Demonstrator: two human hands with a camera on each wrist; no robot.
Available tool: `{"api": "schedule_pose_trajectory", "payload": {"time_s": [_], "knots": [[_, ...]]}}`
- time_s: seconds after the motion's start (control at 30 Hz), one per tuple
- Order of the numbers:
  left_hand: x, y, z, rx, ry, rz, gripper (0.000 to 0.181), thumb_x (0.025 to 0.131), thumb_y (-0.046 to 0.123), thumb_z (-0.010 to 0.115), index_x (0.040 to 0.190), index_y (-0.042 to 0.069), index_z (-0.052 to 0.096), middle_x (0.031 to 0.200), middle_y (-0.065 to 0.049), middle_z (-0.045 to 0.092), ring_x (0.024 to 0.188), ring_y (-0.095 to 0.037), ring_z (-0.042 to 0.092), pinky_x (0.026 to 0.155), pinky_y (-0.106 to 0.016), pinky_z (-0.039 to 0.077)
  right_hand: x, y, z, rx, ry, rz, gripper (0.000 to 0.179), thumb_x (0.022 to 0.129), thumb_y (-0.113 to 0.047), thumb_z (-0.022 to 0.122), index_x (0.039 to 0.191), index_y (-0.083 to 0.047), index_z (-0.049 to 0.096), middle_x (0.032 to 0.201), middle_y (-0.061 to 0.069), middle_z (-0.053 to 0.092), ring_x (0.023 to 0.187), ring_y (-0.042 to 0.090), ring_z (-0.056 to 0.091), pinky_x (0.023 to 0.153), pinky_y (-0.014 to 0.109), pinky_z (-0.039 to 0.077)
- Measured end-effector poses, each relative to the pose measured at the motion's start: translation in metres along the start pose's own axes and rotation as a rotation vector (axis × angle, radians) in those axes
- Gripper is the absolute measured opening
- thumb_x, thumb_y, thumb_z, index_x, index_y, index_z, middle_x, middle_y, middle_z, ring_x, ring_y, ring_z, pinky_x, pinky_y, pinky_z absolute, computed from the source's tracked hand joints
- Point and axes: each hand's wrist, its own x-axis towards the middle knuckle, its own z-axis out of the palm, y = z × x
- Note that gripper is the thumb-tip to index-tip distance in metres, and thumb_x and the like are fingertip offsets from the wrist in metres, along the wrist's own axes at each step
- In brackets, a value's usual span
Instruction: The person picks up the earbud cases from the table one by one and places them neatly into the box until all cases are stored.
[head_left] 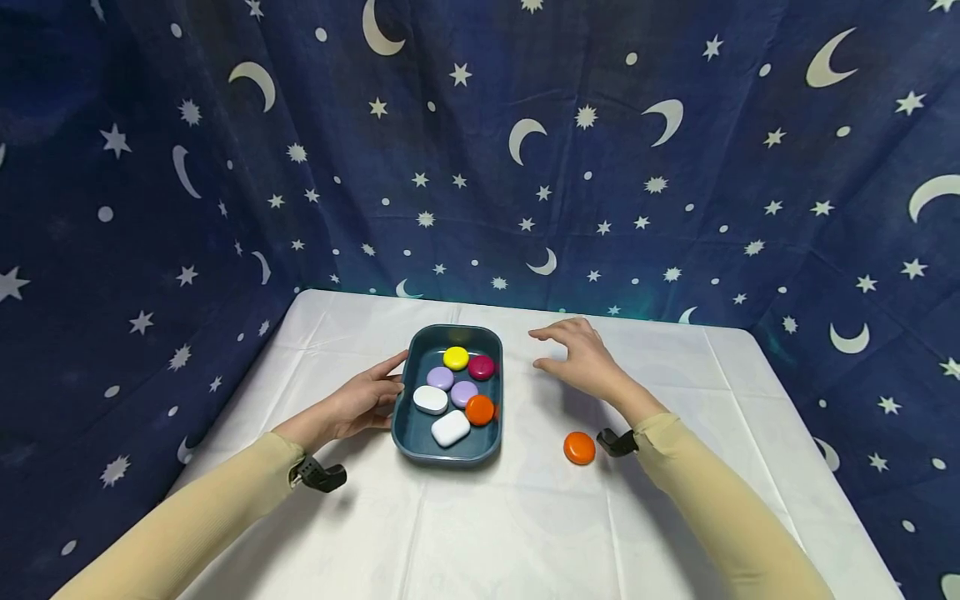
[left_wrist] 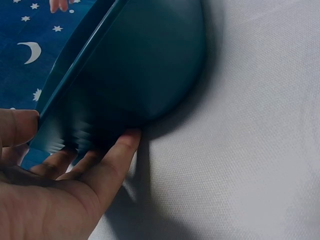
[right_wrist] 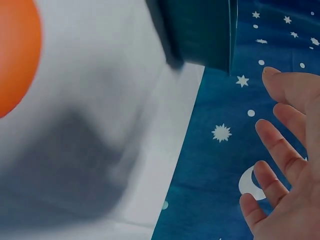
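Note:
A dark teal rectangular dish point(head_left: 447, 458) stands on the table, holding several smooth, glossy pieces. Among them are a yellow disc point(head_left: 456, 358), a dark red disc point(head_left: 481, 367), an orange disc point(head_left: 480, 410), two lilac discs point(head_left: 440, 378) and two white pieces point(head_left: 451, 428). My left hand point(head_left: 362, 402) touches the dish's left outer side, thumb by the rim and fingertips point(left_wrist: 131, 136) low on the wall. Right of the dish, my right hand point(head_left: 581, 358) hovers with spread, loosely bent fingers and nothing in them. Another orange disc point(head_left: 580, 448) lies on the table near my right wrist.
A white cloth point(head_left: 517, 533) covers the table. Dark blue fabric point(head_left: 480, 150) with moons and stars hangs behind the table and along both sides. Each wrist wears a black strap with a small camera point(head_left: 322, 477).

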Motion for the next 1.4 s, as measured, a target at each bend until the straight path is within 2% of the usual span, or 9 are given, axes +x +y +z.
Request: {"api": "schedule_pose_trajectory", "payload": {"time_s": [0.5,0.83,1.13,1.4], "knots": [[0.0,0.0,-0.001,-0.007,0.01,-0.001,0.069,0.107,0.011,0.047,0.165,0.034,0.018,0.164,-0.016,0.028,0.115,-0.026,0.058,0.08,-0.043,0.055,-0.045,0.021,-0.001,-0.019,-0.108,-0.012,0.053,0.088,-0.037,0.08,0.139,-0.029,0.066,0.133,-0.001,0.062,0.13,0.028,0.041,0.107,0.057,0.029],[0.0,0.0,-0.001,-0.005,0.025,0.003,0.069,0.107,0.011,0.046,0.165,0.033,0.018,0.163,-0.017,0.03,0.114,-0.027,0.059,0.079,-0.043,0.055,-0.072,0.029,-0.003,-0.021,-0.148,-0.013,0.057,0.088,-0.042,0.08,0.14,-0.023,0.065,0.137,0.001,0.06,0.131,0.028,0.041,0.106,0.058,0.031],[-0.001,-0.001,-0.002,-0.012,0.001,0.007,0.068,0.108,0.01,0.044,0.166,0.033,0.016,0.164,-0.017,0.028,0.117,-0.027,0.059,0.081,-0.044,0.055,-0.098,0.038,0.005,-0.021,-0.176,-0.042,0.06,0.086,-0.044,0.082,0.139,-0.022,0.066,0.133,-0.004,0.062,0.125,0.025,0.047,0.103,0.056,0.033],[-0.001,0.0,-0.001,-0.011,-0.01,0.006,0.068,0.108,0.011,0.045,0.166,0.033,0.016,0.164,-0.017,0.028,0.119,-0.027,0.057,0.082,-0.044,0.055,-0.119,0.045,0.013,-0.043,-0.194,-0.035,0.07,0.076,-0.043,0.089,0.138,-0.023,0.066,0.129,-0.005,0.062,0.12,0.023,0.049,0.1,0.052,0.036]]}}
